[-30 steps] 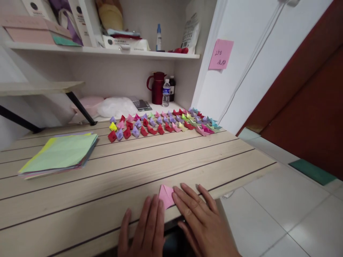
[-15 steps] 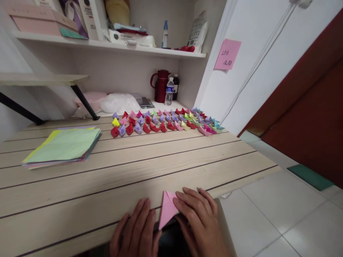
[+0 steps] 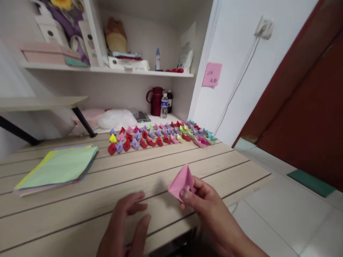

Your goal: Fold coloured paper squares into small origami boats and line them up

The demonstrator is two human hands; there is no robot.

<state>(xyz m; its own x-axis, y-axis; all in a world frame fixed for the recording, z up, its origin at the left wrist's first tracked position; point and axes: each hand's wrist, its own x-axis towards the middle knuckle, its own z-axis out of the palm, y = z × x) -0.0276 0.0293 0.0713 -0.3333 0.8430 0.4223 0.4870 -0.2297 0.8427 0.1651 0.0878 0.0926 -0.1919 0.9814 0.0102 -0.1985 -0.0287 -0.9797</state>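
Risk first: right hand (image 3: 206, 203) holds the pink folded paper (image 3: 182, 180) up off the table, thumb and fingertips pinching its lower corner only. The grip is small and the piece is light, so a loose pinch could probably let it drop. It hangs near the table's front edge, and a fall could carry it to the tile floor (image 3: 281, 221). Too hard a squeeze would likely flatten or skew the folds. The paper is somewhat blurred, so the exact fold shape cannot be made out.

Left hand (image 3: 125, 221) is low over the table and holds nothing, with its fingers loosely spread and a little curled. It is apart from the paper and gives it no support.

Surface: slatted pale-wood table (image 3: 134, 167) with dark grooves running across.
- Stack of coloured paper sheets (image 3: 59, 166) at far left, green on top.
- Rows of small folded paper shapes (image 3: 160, 134) along the back in red, purple, pink, yellow and green. They sit well apart from both hands — a careless sweep of an arm could scatter them.

Room: alcove behind holds a red jug (image 3: 156, 101), a water bottle (image 3: 164, 106) and a clear plastic bag (image 3: 116, 118), with a cluttered shelf (image 3: 107, 70) above. Pink sticky note (image 3: 212, 74) on the white wall, its writing too small to read. Dark red door (image 3: 308, 107) to the right, with a green mat (image 3: 312, 182) at its foot.
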